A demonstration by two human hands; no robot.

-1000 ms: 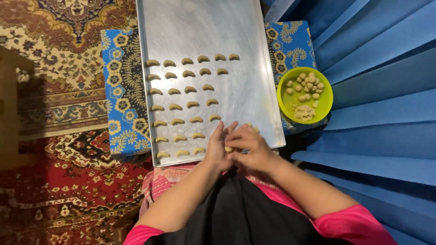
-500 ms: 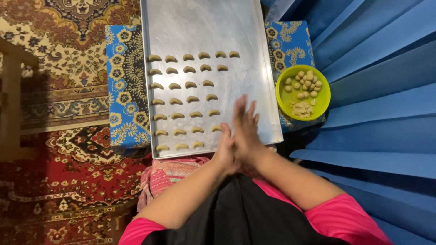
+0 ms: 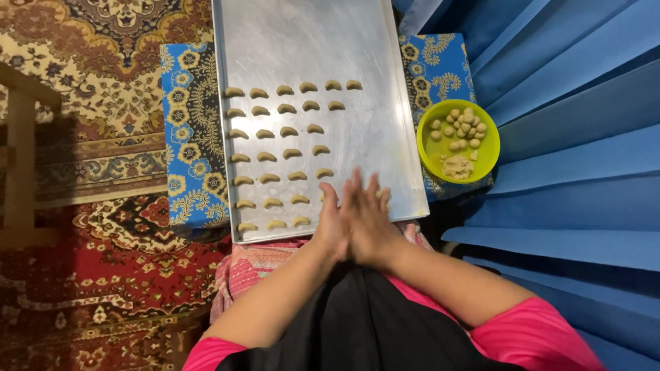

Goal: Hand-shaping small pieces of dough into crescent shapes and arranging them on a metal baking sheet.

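My left hand [image 3: 333, 223] and my right hand [image 3: 373, 218] are pressed flat together, palm to palm, fingers pointing away from me over the near edge of a large metal baking tray [image 3: 309, 41]. A small piece of pale dough seen earlier is hidden between the palms. Rows of crescent-shaped dough pieces [image 3: 289, 131] lie on the tray's near half, just left of my hands. A green bowl [image 3: 425, 148] with small dough balls [image 3: 462, 127] and a lump of dough sits to the right of the tray.
The tray rests on a blue patterned support [image 3: 189, 137]. A patterned red and cream carpet [image 3: 82, 275] covers the floor at left, with a wooden frame [image 3: 20, 151] on it. Blue pleated fabric [image 3: 584, 137] fills the right side.
My hands went from cupping a bit of dough with the fingertips to flat palms pressed together, sliding against each other. The view shifted slightly.
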